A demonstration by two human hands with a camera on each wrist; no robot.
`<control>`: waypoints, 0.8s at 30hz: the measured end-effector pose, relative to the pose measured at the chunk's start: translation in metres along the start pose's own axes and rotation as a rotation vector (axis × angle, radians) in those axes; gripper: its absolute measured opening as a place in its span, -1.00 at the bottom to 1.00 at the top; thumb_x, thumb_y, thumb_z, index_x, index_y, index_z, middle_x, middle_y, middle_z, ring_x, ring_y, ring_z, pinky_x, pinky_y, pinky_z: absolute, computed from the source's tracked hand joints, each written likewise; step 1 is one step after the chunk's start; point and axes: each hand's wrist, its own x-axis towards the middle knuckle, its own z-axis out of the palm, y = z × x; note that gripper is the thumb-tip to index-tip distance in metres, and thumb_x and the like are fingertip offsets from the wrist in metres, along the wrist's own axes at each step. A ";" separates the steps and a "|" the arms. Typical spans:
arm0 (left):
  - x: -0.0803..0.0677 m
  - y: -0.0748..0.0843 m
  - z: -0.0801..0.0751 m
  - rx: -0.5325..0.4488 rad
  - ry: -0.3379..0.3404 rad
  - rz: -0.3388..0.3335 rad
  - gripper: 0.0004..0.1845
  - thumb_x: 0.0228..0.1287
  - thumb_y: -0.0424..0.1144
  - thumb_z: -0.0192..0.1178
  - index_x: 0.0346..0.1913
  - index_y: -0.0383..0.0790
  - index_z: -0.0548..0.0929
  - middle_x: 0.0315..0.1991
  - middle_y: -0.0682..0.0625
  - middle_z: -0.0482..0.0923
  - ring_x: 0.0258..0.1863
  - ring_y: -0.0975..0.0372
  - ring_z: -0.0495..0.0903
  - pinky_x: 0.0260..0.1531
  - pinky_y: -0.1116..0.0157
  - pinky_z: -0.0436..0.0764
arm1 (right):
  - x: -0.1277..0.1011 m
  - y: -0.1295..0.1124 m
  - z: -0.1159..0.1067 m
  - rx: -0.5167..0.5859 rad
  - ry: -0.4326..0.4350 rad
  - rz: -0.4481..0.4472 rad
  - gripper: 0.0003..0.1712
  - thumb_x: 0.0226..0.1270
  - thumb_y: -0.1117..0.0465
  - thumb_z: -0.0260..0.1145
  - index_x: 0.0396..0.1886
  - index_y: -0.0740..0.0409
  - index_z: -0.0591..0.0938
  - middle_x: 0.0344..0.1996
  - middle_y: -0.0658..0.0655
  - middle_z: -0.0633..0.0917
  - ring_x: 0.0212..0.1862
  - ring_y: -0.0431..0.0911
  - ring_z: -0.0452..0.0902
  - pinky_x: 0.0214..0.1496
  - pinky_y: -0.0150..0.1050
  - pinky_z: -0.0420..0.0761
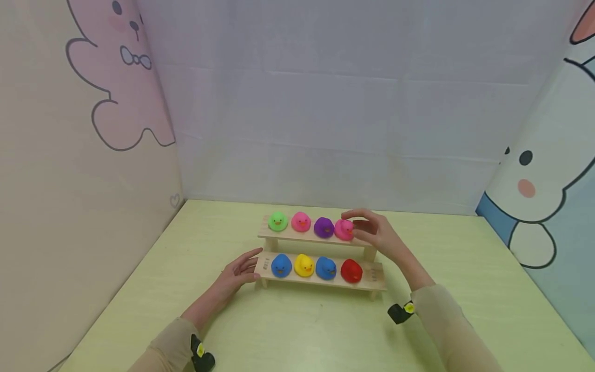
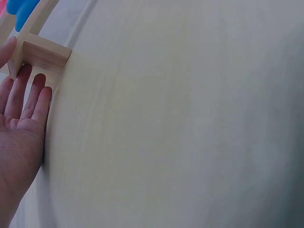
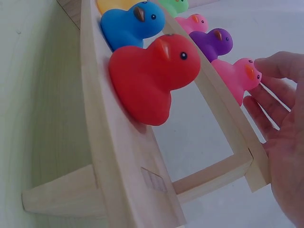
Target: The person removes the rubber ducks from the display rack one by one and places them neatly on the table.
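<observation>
Small dark marks [image 1: 374,275] on the low shelf [image 1: 366,274] are too tiny to read. A blue duck [image 2: 21,6] is cut off in the left wrist view. The right hand [image 1: 375,232] bends down, thumb and fingers pinching the pink duck [image 1: 342,230] at the top shelf's [image 1: 293,237] right end. The left hand's [image 1: 238,271] straight fingers, slightly spread, touch the low shelf.

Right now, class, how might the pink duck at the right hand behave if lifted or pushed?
The pink duck looks like moulded plastic, so it is probably light. Its smooth, rounded surface may feel slippery. Its low, broad body suggests sliding rather than rolling, perhaps off the narrow upper shelf.
</observation>
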 end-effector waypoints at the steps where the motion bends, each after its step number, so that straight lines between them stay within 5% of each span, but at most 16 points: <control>1: 0.000 0.000 0.000 0.001 0.005 -0.005 -0.30 0.23 -0.34 0.21 0.41 -0.09 0.20 0.28 -0.22 0.35 0.12 0.24 0.50 0.04 0.39 0.47 | 0.000 0.000 0.000 -0.011 0.001 0.004 -0.58 0.30 0.40 0.18 0.16 0.29 0.46 0.10 0.32 0.53 0.12 0.25 0.47 0.09 -0.38 0.49; 24: 0.000 -0.001 0.001 -0.011 0.012 -0.008 -0.30 0.21 -0.32 0.22 0.40 -0.06 0.22 0.27 -0.19 0.36 0.11 0.23 0.50 0.04 0.37 0.47 | 0.000 -0.005 0.002 -0.101 -0.037 0.072 -0.57 0.26 0.35 0.25 0.15 0.20 0.49 0.08 0.23 0.55 0.10 0.12 0.50 0.06 -0.43 0.49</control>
